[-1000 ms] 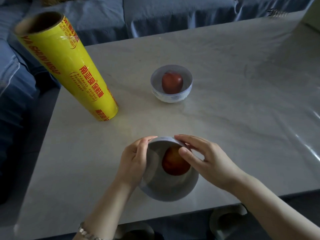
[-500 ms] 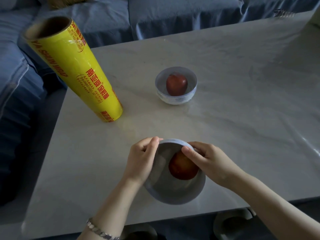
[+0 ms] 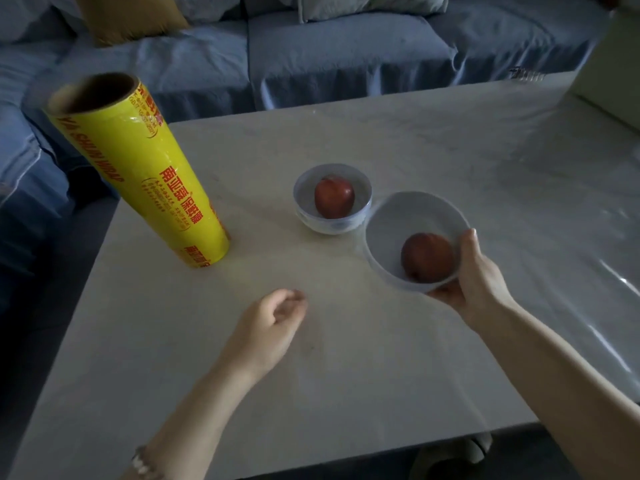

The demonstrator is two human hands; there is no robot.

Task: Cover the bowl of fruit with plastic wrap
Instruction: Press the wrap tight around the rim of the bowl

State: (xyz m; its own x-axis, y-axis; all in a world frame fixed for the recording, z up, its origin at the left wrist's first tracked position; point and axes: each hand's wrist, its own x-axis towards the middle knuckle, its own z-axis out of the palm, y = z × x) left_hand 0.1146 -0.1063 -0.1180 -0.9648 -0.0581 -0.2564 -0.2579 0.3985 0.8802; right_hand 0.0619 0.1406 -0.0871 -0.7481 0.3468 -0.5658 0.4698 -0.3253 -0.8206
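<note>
A tilted pale bowl [image 3: 391, 223] with red fruit [image 3: 427, 258] is gripped by right-hand fingers [image 3: 445, 294]; the yellow wrap roll [image 3: 138, 171] is stood well left.

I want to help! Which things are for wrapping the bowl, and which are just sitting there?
For the job: yellow plastic wrap roll, bowl held by right hand, fruit in it.
Just sitting there: other fruit bowl, blue sofa, cushion.

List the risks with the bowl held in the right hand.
Only the right hand grips the tilted bowl, so it may slip or its fruit roll. Its rim is near the second bowl and could knock it. The wrap roll stands on end; the left hand could topple it.
</note>
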